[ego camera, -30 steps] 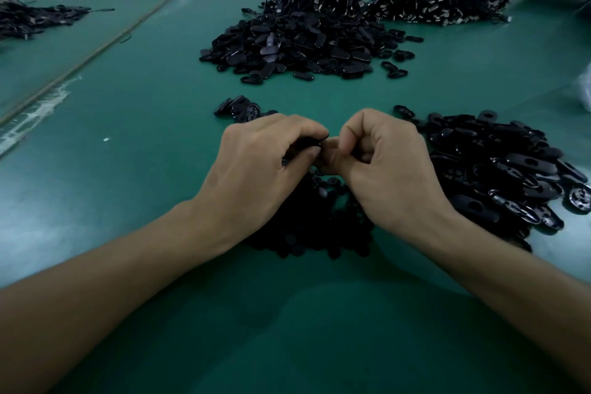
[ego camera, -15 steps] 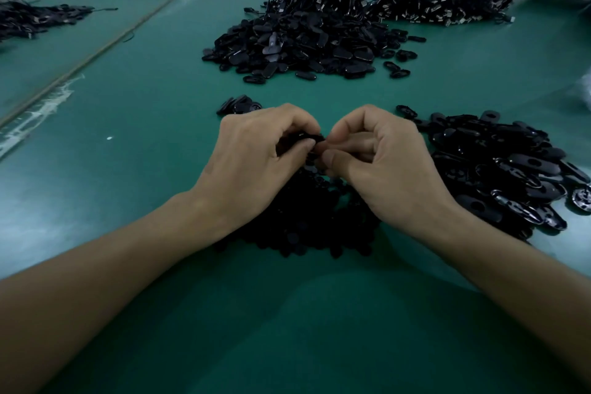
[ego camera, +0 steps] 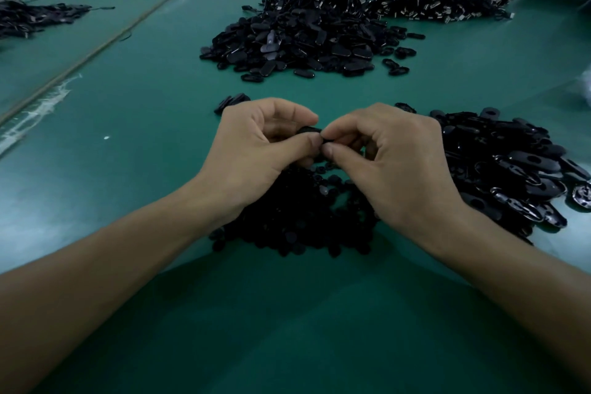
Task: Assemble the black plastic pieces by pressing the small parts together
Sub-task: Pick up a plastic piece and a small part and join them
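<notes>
We pinch one black plastic piece [ego camera: 309,130] w/ left hand [ego camera: 256,150] & right hand [ego camera: 390,157]. Long axis approx left-right; smooth, oval.

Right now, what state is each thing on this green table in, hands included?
left hand: fingers curled, pinching the piece.
right hand: fingers curled, pinching the piece from the other side.
piece: held above the table between both hands, mostly hidden; cannot tell if joined.
near pile: loose, lying under the hands.
right pile: loose, untouched.
far pile: heaped, untouched.
</notes>
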Action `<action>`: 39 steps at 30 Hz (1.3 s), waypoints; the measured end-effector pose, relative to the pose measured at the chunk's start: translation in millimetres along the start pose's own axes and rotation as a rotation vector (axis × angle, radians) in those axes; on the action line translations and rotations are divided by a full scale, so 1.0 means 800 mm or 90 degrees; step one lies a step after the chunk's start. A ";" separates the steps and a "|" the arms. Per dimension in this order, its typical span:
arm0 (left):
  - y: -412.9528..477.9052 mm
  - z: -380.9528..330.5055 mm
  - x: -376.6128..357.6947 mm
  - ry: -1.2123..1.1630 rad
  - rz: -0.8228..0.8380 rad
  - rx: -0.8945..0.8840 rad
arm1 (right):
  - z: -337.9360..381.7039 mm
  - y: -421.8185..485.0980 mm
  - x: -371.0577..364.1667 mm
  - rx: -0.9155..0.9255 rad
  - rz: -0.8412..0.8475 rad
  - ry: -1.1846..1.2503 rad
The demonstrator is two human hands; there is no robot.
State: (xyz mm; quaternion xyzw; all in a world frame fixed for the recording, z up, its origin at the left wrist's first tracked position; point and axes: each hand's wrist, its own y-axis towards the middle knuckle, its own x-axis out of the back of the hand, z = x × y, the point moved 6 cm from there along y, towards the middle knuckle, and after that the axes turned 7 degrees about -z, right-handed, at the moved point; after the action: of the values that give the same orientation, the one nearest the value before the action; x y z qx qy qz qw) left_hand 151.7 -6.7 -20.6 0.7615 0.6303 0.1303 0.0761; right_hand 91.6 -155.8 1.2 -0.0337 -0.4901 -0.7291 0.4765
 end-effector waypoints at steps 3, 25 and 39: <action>-0.002 0.002 -0.002 -0.028 0.005 0.023 | -0.001 0.002 0.001 -0.030 0.006 0.024; -0.002 0.004 -0.001 -0.157 -0.017 0.071 | -0.022 0.010 0.010 -0.163 -0.040 0.143; -0.009 -0.013 -0.005 -0.060 -0.022 -0.038 | -0.017 0.007 0.006 -0.158 -0.020 0.164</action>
State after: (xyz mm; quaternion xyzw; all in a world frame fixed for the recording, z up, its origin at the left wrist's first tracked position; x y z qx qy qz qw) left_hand 141.3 -9.5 -12.9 0.7532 0.6349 0.1121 0.1306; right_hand 98.9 -169.2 0.3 0.0096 -0.3319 -0.7896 0.5160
